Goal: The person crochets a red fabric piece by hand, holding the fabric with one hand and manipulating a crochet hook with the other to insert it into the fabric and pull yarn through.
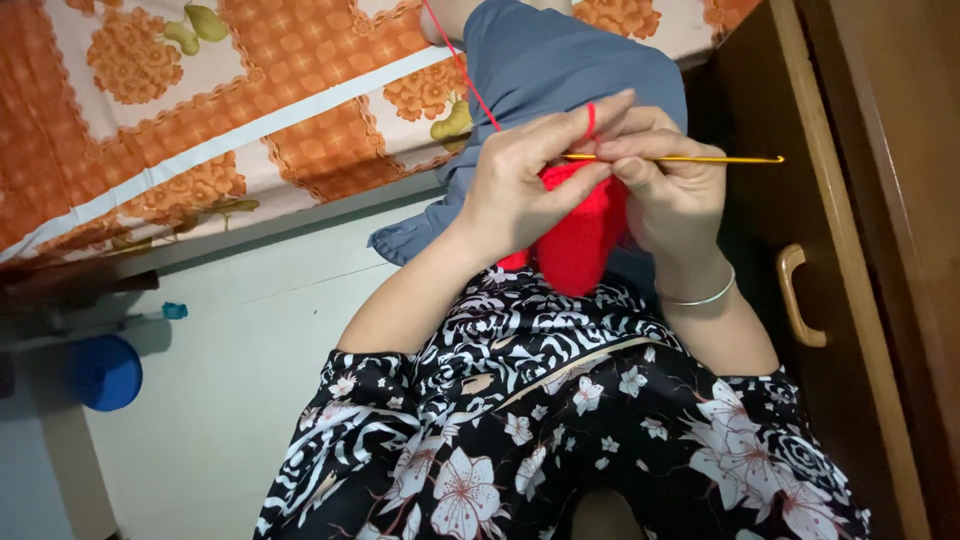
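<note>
My left hand point(525, 180) pinches the top edge of a red crocheted piece point(580, 235), with a red yarn strand point(470, 75) running up over its forefinger toward the top of the view. My right hand point(670, 190) grips a thin yellow crochet hook point(700, 159) that points right; its working end is hidden between my fingers at the red piece. The two hands touch above my lap. A silver bangle point(700, 298) circles my right wrist.
A grey-blue cloth point(560, 60) covers my raised knee behind the hands. An orange-and-white flowered bedsheet point(200, 110) lies at upper left. A brown wooden cabinet with a curved handle point(795, 295) stands close on the right. A blue round object point(105, 372) sits on the pale floor at left.
</note>
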